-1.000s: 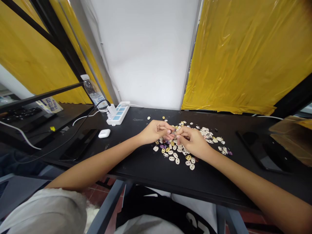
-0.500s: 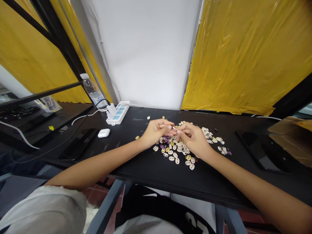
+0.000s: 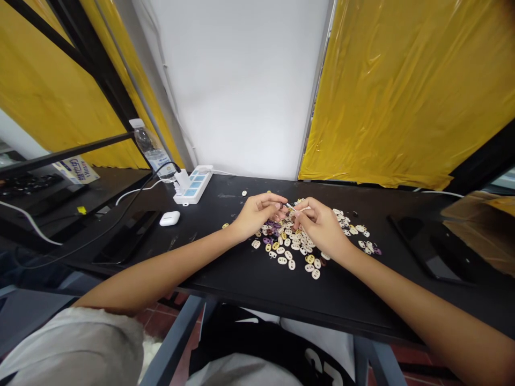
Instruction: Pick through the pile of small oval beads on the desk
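Above a pile of small oval pieces with two holes point(image 3: 281, 251), both hands meet near the middle of the desk. My left hand point(image 3: 257, 214) is closed, pinching a small dark piece point(image 3: 283, 205) between thumb and fingers. My right hand point(image 3: 324, 228) is closed with thumb and index finger on a thin whitish piece point(image 3: 291, 207), whose tip points at the dark piece. Whether the two pieces touch I cannot tell. The oval pieces are mostly cream, with some yellow, purple and brown ones. My hands hide part of the pile.
On the left of the black desk point(image 3: 249, 289) are a white earphone case point(image 3: 169, 218), a phone point(image 3: 127, 237), a power strip point(image 3: 193, 185) with cables and a water bottle point(image 3: 151, 147). To the right lie a dark tablet-like slab point(image 3: 430, 249) and a cardboard box point(image 3: 483, 230).
My right fingers have drawn slightly back and up from my left fingertips, so more of the whitish piece shows. My left hand keeps its pinch. The view has shifted a little.
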The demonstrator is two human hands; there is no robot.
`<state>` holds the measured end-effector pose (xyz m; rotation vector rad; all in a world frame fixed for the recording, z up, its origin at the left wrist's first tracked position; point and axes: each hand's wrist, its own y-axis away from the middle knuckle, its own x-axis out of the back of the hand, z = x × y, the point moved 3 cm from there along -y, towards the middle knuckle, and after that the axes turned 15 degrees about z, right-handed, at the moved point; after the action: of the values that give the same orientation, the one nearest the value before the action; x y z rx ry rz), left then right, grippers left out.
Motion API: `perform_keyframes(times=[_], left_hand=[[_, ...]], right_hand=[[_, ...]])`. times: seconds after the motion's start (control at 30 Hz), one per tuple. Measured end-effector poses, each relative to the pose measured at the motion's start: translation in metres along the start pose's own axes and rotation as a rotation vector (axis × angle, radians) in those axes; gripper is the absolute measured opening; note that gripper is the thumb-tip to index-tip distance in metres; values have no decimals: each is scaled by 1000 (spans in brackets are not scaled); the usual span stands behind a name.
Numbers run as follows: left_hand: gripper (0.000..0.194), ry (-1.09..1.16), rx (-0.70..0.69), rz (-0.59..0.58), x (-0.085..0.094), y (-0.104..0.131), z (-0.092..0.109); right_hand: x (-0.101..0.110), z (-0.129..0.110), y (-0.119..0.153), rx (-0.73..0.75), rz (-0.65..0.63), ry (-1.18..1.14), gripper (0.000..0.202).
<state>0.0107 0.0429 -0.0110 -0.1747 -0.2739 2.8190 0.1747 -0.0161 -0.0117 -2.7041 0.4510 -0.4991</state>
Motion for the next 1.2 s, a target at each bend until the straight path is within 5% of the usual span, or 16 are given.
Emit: perform_keyframes(times=[0.67,1.2], left_hand=[[22,-112,3,-92,-3,0,-3],[31,-249,-65,-25,2,-4,-2]], right_hand=[[-1,1,1,29,-80,100,15],[4,3,-3,119,-43,254,14]])
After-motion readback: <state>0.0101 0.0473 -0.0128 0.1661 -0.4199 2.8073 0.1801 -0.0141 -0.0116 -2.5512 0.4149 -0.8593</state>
